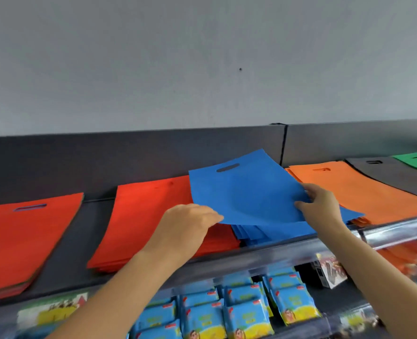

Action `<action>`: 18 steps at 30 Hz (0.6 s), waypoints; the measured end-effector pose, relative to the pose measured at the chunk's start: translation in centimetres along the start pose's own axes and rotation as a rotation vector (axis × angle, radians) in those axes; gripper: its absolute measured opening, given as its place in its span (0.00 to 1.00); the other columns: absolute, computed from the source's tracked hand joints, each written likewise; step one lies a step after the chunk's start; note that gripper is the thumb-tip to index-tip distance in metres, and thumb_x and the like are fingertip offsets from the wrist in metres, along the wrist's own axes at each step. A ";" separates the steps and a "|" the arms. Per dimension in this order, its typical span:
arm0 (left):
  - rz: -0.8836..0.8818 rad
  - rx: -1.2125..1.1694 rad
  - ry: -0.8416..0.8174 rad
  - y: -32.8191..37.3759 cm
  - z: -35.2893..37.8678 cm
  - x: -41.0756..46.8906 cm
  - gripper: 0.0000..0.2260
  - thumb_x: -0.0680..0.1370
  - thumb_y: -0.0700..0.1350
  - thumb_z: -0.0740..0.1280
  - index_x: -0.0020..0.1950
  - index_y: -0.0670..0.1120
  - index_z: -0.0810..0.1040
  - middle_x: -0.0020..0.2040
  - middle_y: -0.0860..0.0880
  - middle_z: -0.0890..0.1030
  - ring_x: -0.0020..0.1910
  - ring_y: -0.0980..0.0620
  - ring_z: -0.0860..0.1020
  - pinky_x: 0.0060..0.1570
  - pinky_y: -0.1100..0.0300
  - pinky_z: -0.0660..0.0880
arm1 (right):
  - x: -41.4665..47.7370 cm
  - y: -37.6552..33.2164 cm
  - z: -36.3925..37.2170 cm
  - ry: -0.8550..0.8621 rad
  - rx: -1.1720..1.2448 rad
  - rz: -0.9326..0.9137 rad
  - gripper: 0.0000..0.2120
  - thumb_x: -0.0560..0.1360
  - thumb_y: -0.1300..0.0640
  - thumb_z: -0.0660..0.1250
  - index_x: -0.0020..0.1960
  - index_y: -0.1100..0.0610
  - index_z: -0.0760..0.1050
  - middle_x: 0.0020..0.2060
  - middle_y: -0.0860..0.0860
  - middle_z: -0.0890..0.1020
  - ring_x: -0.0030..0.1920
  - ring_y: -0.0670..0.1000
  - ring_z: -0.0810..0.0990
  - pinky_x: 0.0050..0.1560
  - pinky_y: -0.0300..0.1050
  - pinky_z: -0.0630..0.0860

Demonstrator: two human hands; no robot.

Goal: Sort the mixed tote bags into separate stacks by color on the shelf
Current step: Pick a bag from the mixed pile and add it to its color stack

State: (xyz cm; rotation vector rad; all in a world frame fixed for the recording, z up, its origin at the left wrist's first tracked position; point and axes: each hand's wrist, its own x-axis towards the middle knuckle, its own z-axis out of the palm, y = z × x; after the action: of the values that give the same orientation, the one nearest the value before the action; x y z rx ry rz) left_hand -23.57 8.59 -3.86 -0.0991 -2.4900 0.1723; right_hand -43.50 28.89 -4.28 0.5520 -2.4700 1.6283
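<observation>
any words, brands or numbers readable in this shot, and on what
None can be read.
Blue and yellow packets on the lower shelf: printing and small red labels, too blurred.
Box to their right: graphics only, blurred.
Packets at lower left: blurred.
Blue tote bag held by the left hand and right hand, and the other bags: plain, no print.

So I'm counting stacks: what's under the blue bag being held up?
Under the lifted blue bag, held by the left hand and right hand, lies a stack of more blue bags. Only its front edges show; the rest is covered.
</observation>
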 end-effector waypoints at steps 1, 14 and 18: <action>0.004 -0.014 -0.023 1.0 0.7 0.9 0.17 0.68 0.41 0.58 0.46 0.53 0.85 0.41 0.56 0.84 0.39 0.53 0.82 0.32 0.60 0.79 | 0.5 0.9 -1.0 0.011 -0.011 0.010 0.22 0.74 0.70 0.63 0.66 0.58 0.73 0.58 0.55 0.79 0.50 0.56 0.77 0.45 0.47 0.76; -0.084 -0.062 -0.362 6.0 6.2 5.3 0.15 0.82 0.51 0.53 0.62 0.53 0.76 0.56 0.54 0.79 0.57 0.52 0.75 0.50 0.56 0.72 | 3.6 4.9 -4.2 -0.006 -0.457 -0.083 0.19 0.74 0.60 0.67 0.65 0.57 0.73 0.67 0.53 0.72 0.65 0.56 0.70 0.62 0.50 0.68; -0.138 -0.116 -0.500 5.9 6.3 5.5 0.20 0.79 0.62 0.53 0.58 0.54 0.78 0.55 0.56 0.78 0.56 0.54 0.74 0.48 0.55 0.72 | 2.3 3.5 -1.8 -0.260 -0.444 -0.217 0.16 0.77 0.52 0.65 0.64 0.55 0.74 0.67 0.50 0.72 0.67 0.51 0.70 0.65 0.46 0.66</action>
State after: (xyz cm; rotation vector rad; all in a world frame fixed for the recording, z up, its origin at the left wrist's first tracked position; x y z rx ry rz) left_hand -31.54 14.45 -6.46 0.0780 -2.9925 -0.0101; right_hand -47.04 31.23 -5.84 0.9663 -2.7133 0.9379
